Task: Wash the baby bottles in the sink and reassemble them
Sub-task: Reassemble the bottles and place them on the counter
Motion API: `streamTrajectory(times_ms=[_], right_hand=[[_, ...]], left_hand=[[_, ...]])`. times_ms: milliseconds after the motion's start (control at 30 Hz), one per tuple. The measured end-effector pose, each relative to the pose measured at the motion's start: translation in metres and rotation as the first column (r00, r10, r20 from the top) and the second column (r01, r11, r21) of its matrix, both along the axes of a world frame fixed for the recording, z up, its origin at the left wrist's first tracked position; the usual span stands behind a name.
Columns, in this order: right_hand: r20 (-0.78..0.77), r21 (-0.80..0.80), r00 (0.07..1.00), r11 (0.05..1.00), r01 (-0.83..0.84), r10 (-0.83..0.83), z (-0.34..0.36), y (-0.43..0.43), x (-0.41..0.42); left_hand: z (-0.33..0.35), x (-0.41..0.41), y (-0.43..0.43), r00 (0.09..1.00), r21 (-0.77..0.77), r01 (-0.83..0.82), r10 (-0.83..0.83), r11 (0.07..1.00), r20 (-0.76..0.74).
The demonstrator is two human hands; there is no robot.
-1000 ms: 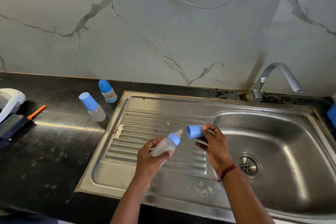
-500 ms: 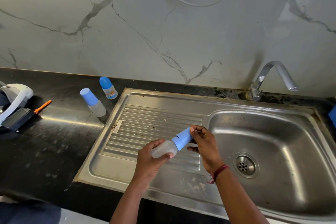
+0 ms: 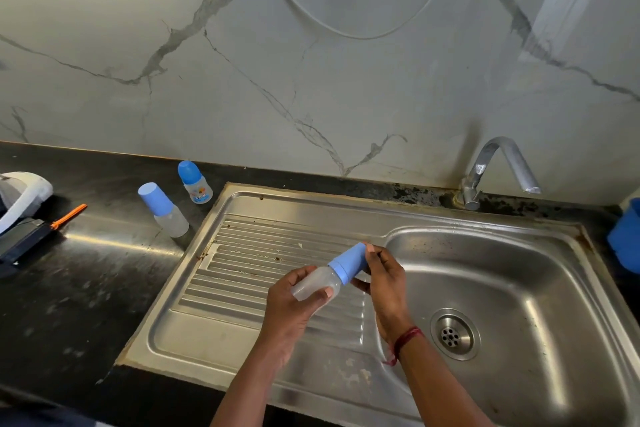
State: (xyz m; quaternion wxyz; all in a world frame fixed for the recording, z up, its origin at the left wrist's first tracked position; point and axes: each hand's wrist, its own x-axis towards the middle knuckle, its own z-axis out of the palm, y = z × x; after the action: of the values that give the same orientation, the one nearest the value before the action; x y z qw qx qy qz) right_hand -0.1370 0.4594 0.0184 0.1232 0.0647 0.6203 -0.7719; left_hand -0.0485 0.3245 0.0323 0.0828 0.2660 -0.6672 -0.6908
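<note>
A clear baby bottle [image 3: 317,283] lies tilted in my left hand [image 3: 294,308], which grips its body above the ribbed drainboard of the steel sink [image 3: 242,340]. Its blue cap [image 3: 348,265] sits over the nipple end, and my right hand [image 3: 384,279] pinches that cap between thumb and fingers. The nipple is hidden under the cap. Two more capped bottles stand on the black counter to the left: a plain one [image 3: 164,210] and a smaller printed one [image 3: 194,183] behind it.
The sink basin with its drain [image 3: 452,334] lies to the right, under a curved tap [image 3: 498,166]. A blue container [image 3: 627,236] sits at the right edge. At far left are a white appliance [image 3: 24,194] and an orange-tipped tool [image 3: 67,217].
A second ago my right hand held the blue cap apart from the bottle, with the nipple bare. The cap now sits on the bottle, still pinched by my right hand.
</note>
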Motion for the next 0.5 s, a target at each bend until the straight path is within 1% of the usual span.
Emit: streamTrajectory(times_ms=[67, 167, 300, 367, 500], right_hand=[[-0.034, 0.045, 0.999, 0.999, 0.014, -0.012, -0.001, 0.000, -0.002], [-0.073, 0.095, 0.997, 0.995, 0.039, -0.033, 0.001, -0.005, -0.005], [-0.102, 0.065, 0.993, 0.996, 0.060, -0.054, 0.009, -0.009, -0.004], [-0.114, 0.063, 0.993, 0.997, 0.039, -0.032, 0.013, -0.008, -0.005], [-0.053, -0.038, 0.998, 0.998, -0.040, 0.038, 0.019, -0.003, -0.009]], left_hand=[[-0.001, -0.001, 0.005, 1.000, 0.005, 0.004, -0.004, 1.000, -0.003], [0.001, -0.001, 0.009, 0.999, 0.036, -0.039, 0.040, 0.999, -0.029], [0.002, -0.003, 0.013, 0.994, 0.039, -0.083, 0.085, 0.996, -0.071], [0.001, -0.003, 0.015, 0.991, 0.039, -0.103, 0.105, 0.994, -0.080], [0.004, -0.005, 0.008, 0.991, -0.004, -0.098, 0.098, 0.995, -0.091]])
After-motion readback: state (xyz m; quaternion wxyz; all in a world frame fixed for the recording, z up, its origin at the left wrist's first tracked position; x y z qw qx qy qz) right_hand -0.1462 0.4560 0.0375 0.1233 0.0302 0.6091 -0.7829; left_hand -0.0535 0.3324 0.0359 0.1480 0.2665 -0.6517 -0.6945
